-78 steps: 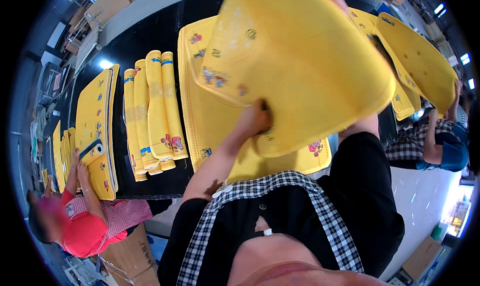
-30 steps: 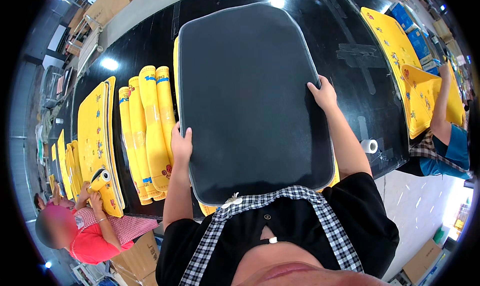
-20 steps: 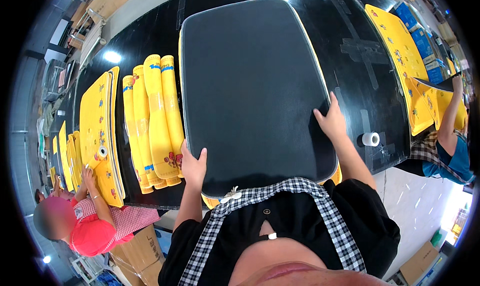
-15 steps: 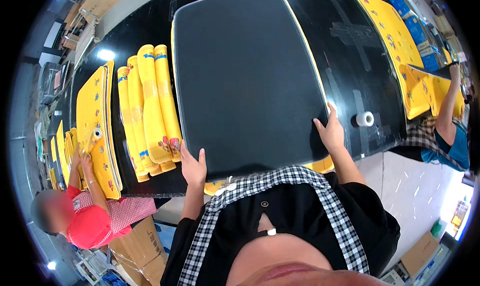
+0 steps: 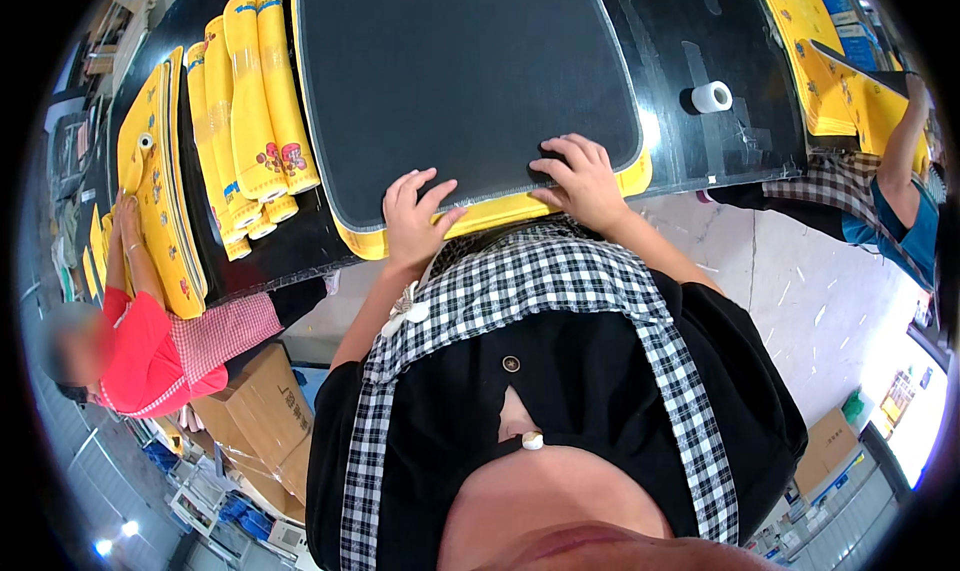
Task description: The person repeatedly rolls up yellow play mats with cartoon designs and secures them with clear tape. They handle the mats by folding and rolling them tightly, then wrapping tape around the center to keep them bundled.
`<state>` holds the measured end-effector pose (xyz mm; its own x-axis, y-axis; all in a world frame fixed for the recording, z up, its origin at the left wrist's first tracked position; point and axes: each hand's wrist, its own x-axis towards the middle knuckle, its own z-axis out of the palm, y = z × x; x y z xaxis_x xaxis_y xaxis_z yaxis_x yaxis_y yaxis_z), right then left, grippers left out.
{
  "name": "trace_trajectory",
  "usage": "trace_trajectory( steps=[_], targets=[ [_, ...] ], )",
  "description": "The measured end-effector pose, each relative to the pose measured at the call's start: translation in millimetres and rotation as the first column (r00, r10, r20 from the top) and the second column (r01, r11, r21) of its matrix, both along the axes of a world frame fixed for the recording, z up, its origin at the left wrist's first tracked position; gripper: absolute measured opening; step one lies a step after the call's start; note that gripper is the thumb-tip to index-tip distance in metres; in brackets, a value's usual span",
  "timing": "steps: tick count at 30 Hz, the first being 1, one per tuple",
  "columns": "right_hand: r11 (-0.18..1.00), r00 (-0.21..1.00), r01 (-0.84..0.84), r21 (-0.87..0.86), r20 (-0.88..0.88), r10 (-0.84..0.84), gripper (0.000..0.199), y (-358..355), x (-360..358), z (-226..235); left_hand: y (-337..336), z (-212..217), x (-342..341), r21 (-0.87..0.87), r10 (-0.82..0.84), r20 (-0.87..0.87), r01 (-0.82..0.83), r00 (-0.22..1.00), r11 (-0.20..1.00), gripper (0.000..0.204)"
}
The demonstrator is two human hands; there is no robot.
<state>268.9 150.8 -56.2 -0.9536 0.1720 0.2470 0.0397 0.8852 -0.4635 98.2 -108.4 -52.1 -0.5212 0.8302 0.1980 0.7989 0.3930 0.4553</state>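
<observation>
A large mat (image 5: 465, 81) with rounded corners lies black side up in front of me. Beneath it, a yellow mat (image 5: 500, 209) sticks out along the near edge. At the left part of that edge, my left hand (image 5: 415, 221) rests with its fingers spread over the black surface. My right hand (image 5: 580, 186) lies on the same edge further right, fingers apart and slightly bent. Neither hand is closed on anything. Left of the mat, several rolled yellow mats (image 5: 250, 101) lie side by side, with bands of clear tape around them.
A white tape roll (image 5: 712, 97) stands on the black table (image 5: 660, 171) at right. Yellow mats (image 5: 150, 181) lie at left, where a co-worker in red (image 5: 165, 356) handles a tape roll. Another co-worker in blue (image 5: 905, 221) holds a yellow mat at far right.
Both hands have left the sides of the black-faced mat and now rest on its near edge. It lies further from me, showing yellow beneath. The whole view has shifted.
</observation>
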Motion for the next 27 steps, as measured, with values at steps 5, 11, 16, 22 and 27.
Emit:
trace_trajectory(
  steps=[5, 11, 16, 22, 27],
  targets=[
    [0.99, 0.988, -0.044, 0.132, -0.143, 0.063, 0.017, 0.8, -7.7, -11.9, 0.2, -29.2, 7.4, 0.091, 0.031, -0.149, -0.018, 0.988, 0.996, 0.024],
    [0.952, 0.998, 0.022, 0.305, 0.043, -0.037, 0.017, -15.2, -47.4, 21.2, 46.9, 8.9, -15.8, 0.098, 0.075, -0.468, -0.032, 0.881, 0.995, 0.018],
    [0.956, 0.998, -0.038, 0.291, 0.05, 0.025, 0.016, -29.7, -52.0, -0.7, 43.7, -1.2, -23.2, -0.037, -0.15, -0.312, 0.146, 0.938, 0.989, 0.024],
    [0.984, 0.979, 0.118, -0.136, -0.152, -0.138, 0.017, -38.1, -40.9, -26.6, 29.3, -14.8, 17.4, 0.155, 0.084, -0.173, -0.057, 0.981, 0.986, 0.031],
    [0.983, 0.981, 0.044, -0.18, -0.176, -0.076, 0.02, -38.4, -33.7, -24.9, 28.7, -23.0, 34.8, 0.232, 0.263, 0.027, -0.262, 0.964, 0.937, 0.027]
  ],
)
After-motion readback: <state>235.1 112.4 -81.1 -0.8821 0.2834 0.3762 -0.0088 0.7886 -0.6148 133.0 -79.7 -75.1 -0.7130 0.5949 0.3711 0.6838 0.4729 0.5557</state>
